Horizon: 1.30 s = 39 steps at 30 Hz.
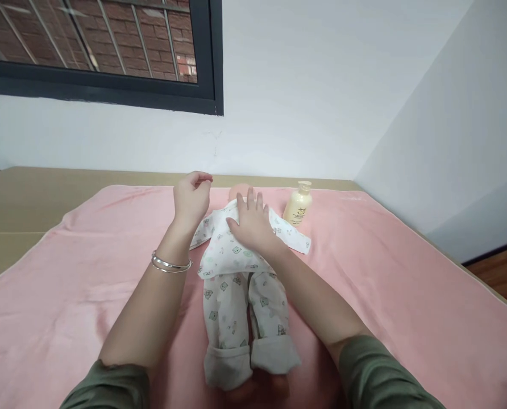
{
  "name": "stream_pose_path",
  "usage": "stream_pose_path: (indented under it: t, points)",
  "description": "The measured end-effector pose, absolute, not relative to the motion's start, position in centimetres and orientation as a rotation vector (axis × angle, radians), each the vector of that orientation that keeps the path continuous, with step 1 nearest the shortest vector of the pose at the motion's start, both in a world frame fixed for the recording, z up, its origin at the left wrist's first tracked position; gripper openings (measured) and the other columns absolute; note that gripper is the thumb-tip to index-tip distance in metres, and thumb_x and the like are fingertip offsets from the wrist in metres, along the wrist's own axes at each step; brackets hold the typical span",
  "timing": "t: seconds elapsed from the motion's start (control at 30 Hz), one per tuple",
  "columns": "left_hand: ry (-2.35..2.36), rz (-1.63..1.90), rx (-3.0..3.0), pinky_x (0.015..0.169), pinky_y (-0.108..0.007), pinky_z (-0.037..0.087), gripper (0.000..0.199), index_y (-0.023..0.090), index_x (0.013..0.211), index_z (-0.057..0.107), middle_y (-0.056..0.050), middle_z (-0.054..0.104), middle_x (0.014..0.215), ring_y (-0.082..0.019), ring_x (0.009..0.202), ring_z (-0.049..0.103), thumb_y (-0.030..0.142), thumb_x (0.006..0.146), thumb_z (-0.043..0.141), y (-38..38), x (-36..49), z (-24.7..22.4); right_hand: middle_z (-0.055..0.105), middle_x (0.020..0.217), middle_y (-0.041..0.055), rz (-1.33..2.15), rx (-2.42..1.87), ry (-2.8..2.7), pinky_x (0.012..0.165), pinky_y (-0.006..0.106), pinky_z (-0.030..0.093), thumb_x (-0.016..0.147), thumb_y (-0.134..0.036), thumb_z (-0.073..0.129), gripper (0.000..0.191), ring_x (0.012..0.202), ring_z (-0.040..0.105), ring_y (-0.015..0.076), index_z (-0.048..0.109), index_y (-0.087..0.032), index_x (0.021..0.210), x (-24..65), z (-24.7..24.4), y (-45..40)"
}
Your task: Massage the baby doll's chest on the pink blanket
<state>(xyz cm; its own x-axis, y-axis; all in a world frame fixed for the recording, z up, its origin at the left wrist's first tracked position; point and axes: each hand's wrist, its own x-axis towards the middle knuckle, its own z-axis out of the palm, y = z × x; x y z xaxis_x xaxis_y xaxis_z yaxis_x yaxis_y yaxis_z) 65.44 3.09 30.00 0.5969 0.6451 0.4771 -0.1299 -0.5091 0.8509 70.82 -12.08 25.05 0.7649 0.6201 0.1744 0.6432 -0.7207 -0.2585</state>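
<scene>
The doll (pixel 237 192) lies in the middle of the pink blanket (pixel 87 295), head toward the wall (pixel 296 96), legs toward the person. It looks mostly clothed: the top (pixel 225 250) covers the trunk, its sleeves (pixel 295 237) reach out to both sides, and the trousers (pixel 227 312) cover the legs, cuffs (pixel 228 366) turned up. Both sleeves look rather flat, and whether arms fill them cannot be told; nor can any fastening be made out, so what is left undone stays unclear.

The right hand (pixel 253 223) lies spread, fingers apart, on the chest of the top, gripping nothing. The left hand (pixel 192 199) is raised near the other sleeve, fingers loosely curled; nothing shows in it, though its inner side is hidden.

The right hand and forearm hide part of the top. A pump bottle (pixel 298 205) stands just beyond the right-side sleeve, the nearest obstacle to it. A bracelet (pixel 171 264) circles the left wrist, and a window (pixel 108 79) is set in the wall
</scene>
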Motion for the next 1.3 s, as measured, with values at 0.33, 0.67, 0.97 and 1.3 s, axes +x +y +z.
stream_pose_path:
  t: [0.33, 0.67, 0.97, 1.3]
  points:
    - [0.42, 1.004, 1.864, 0.099, -0.036, 0.052, 0.021, 0.021, 0.084, 0.071, -0.003, 0.075, 0.093, -0.022, 0.1, 0.068, 0.021, 0.076, 0.052, 2.9, 65.0, 30.5, 0.001, 0.171, 0.0158, -0.267, -2.577, -0.861, 0.124, 0.061, 0.013, 0.099, -0.047, 0.04, 0.073, 0.158, 0.004, 0.0383, 0.02, -0.015, 0.162, 71.5, 25.4, -12.2]
    - [0.404, 0.919, 1.78, 0.1, -0.039, 0.052, 0.021, 0.02, 0.089, 0.07, -0.005, 0.075, 0.098, -0.023, 0.103, 0.068, 0.025, 0.076, 0.054, 2.1, 64.7, 30.6, 0.019, 0.17, 0.0121, -0.249, -2.42, -1.005, 0.124, 0.056, 0.022, 0.101, -0.043, 0.038, 0.057, 0.157, 0.015, 0.0324, 0.043, -0.019, 0.152, 73.2, 27.3, -13.9]
    - [0.089, 0.166, 1.293, 0.101, -0.046, 0.054, 0.06, 0.016, 0.123, 0.064, -0.019, 0.069, 0.124, -0.029, 0.12, 0.067, 0.053, 0.096, 0.025, -5.3, 69.4, 32.2, 0.029, 0.165, 0.0112, -0.883, -2.135, -0.542, 0.119, 0.062, 0.029, 0.102, -0.052, 0.021, 0.065, 0.152, 0.03, 0.032, 0.024, -0.025, 0.162, 81.1, 32.5, -27.1]
    - [0.261, 0.03, 0.904, 0.101, -0.051, 0.054, 0.075, 0.01, 0.148, 0.042, -0.025, 0.06, 0.136, -0.031, 0.132, 0.058, 0.051, 0.096, 0.008, -11.2, 78.9, 32.4, 0.029, 0.164, 0.0225, -0.314, -2.457, -0.599, 0.126, 0.05, 0.019, 0.106, -0.047, 0.024, 0.065, 0.156, 0.022, 0.0302, 0.039, -0.004, 0.153, 81.9, 30.9, -23.0]
